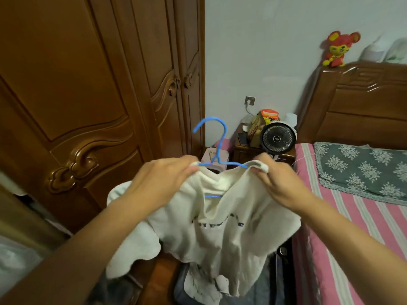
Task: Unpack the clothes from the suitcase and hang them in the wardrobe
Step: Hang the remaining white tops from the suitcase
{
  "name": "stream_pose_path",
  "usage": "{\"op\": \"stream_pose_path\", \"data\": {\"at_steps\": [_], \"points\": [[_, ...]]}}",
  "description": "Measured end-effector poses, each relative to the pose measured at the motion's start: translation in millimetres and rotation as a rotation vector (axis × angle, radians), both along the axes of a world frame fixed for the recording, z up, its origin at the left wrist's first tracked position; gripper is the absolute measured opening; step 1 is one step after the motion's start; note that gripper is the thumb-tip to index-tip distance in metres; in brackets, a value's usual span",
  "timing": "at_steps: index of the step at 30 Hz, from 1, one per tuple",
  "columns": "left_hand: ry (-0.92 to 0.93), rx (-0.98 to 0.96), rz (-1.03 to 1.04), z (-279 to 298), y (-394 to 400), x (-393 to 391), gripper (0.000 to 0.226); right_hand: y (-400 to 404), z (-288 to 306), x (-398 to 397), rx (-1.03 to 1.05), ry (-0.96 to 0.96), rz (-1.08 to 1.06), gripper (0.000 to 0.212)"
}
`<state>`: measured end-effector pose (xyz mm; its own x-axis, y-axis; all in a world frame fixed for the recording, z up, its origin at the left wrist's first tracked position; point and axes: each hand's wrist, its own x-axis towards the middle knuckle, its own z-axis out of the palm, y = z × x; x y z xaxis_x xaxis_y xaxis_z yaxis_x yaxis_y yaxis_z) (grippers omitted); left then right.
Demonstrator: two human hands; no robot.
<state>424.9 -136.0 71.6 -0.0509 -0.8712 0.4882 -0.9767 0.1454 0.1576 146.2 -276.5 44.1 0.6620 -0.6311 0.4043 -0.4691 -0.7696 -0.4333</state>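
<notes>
Cream shirt [222,219] on blue hanger [217,148], between gripping hands [220,172]

Pale wall [275,51], carved wooden headboard [363,102], striped pink bed [363,216], cluttered bedside cabinet [244,153], wooden floor [158,274].

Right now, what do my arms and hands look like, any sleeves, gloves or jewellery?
Both forearms are bare as far as the picture shows, with no sleeves in view. The left hand and right hand wear no gloves, and no watch, bracelet or ring is visible.
</notes>
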Motion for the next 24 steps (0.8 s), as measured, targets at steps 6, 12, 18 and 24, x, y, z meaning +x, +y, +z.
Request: {"op": "stream_pose_path", "data": {"at_steps": [6,12,18,24], "points": [[-0.038,0.064,0.161,-6.7,29.5,48.9,0.05,-4.9,0.8,9.0,0.028,-0.164,-0.087,0.023],[-0.031,-0.086,0.262,-9.6,22.4,29.0,0.034,-15.3,-21.2,7.2,-0.011,-0.074,-0.09,0.028],[-0.129,0.118,0.352,-16.1,19.8,24.6,0.05,-57.8,-68.8,-50.6,0.486,-0.226,-0.214,0.024],[-0.206,0.078,0.227,-14.8,40.0,5.5,0.063,-77.1,-42.2,-50.6,0.381,-0.18,-0.181,0.042]]}}
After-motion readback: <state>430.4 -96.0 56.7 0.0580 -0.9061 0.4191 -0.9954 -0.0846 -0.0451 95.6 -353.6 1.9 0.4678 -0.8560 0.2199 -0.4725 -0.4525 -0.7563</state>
